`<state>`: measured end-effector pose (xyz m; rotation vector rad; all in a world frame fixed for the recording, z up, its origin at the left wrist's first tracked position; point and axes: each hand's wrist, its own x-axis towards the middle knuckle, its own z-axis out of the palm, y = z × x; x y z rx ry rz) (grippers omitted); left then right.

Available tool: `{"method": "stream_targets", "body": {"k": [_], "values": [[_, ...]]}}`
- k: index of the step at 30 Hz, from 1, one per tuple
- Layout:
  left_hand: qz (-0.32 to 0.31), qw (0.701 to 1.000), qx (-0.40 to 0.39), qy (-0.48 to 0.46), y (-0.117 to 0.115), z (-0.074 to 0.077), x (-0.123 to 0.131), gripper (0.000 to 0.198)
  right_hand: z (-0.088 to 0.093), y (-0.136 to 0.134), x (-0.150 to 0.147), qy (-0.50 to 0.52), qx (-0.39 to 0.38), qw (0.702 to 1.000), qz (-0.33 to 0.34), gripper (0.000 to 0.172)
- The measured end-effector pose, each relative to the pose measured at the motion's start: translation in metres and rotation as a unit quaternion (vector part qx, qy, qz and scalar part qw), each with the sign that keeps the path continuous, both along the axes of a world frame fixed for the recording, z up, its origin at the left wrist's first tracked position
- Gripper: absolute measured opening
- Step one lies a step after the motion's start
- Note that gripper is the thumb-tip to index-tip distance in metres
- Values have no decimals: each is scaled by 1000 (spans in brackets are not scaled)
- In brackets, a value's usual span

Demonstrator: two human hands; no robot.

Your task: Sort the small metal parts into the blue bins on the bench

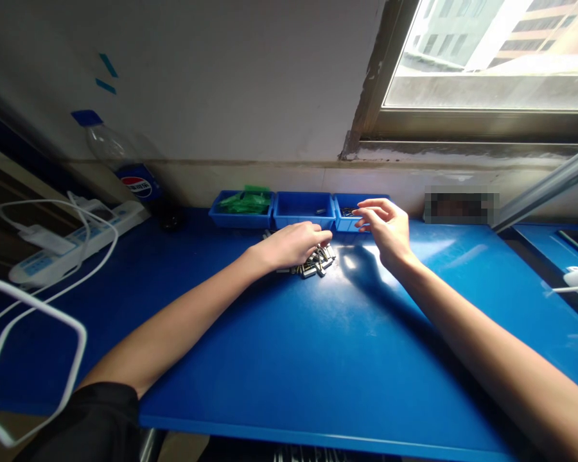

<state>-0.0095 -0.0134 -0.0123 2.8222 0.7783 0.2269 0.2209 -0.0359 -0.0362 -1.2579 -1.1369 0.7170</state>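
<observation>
A pile of small metal pieces [322,262], silver and dark with some brassy parts, lies on the blue table. My left hand [293,246] reaches over its far left side with the fingers curled down. Its fingertips are hidden, so what they grip, if anything, does not show. My right hand [384,232] is raised in front of the right blue bin [351,224], its fingers bent but apart, and I see nothing in them. Small dark metal pieces [347,211] lie in that bin, partly behind the fingers.
The middle blue bin [302,222] holds a small piece; the left blue bin [241,222] holds green plastic bags [245,201]. A cola bottle [137,183] and a power strip [84,240] with white cables stand at left. A window [491,96] is at upper right.
</observation>
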Motion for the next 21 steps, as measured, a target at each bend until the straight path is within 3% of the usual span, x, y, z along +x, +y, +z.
{"method": "stream_targets", "body": {"k": [7, 12, 16, 21], "values": [[49, 982, -24, -181, 4, 10, -2, 17, 3, -3, -2, -6, 4, 999, 33, 14], [123, 911, -171, -354, 9, 12, 0, 10, 6, -7, -5, -6, -28, 989, 147, 20], [122, 868, -259, -406, 12, 11, -1, 26, 8, -11, -7, 13, -49, 971, 232, 33], [109, 852, -296, -418, 13, 9, -2, 32, 7, -13, -8, 57, -62, 962, 259, 36]]}}
